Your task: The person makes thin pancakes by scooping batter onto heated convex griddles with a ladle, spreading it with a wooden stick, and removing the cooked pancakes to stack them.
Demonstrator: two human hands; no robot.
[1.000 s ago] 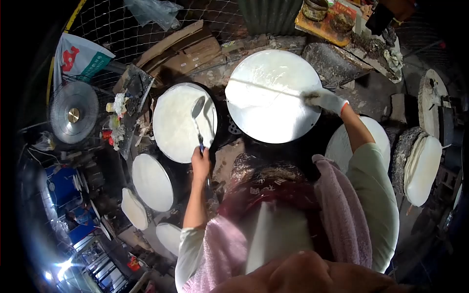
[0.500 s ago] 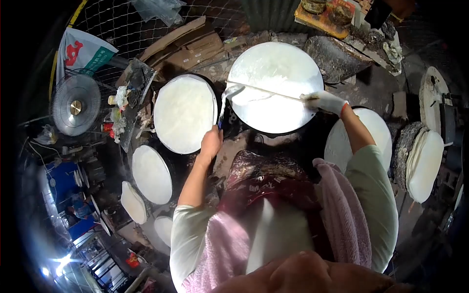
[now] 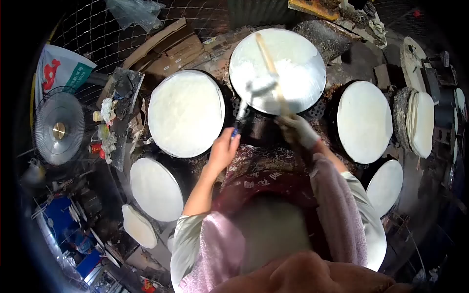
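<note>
Forearms point(image 3: 201, 188) slant inward; hands point(image 3: 224, 149) hold ladle point(image 3: 262, 85) and stick point(image 3: 267, 56).

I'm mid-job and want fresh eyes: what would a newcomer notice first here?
First, the bright round plate at upper center, crossed by a wooden stick in the gloved right hand, with a blurred ladle in the bare left hand. Then the pale discs flanking it, left and right. A round fan stands out at far left.

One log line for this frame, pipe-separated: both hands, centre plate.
left hand: grips ladle over centre plate | right hand: gloved, grips wooden stick slanting across plate | plate: whitish, shiny | ladle-stick contact: unclear
</note>
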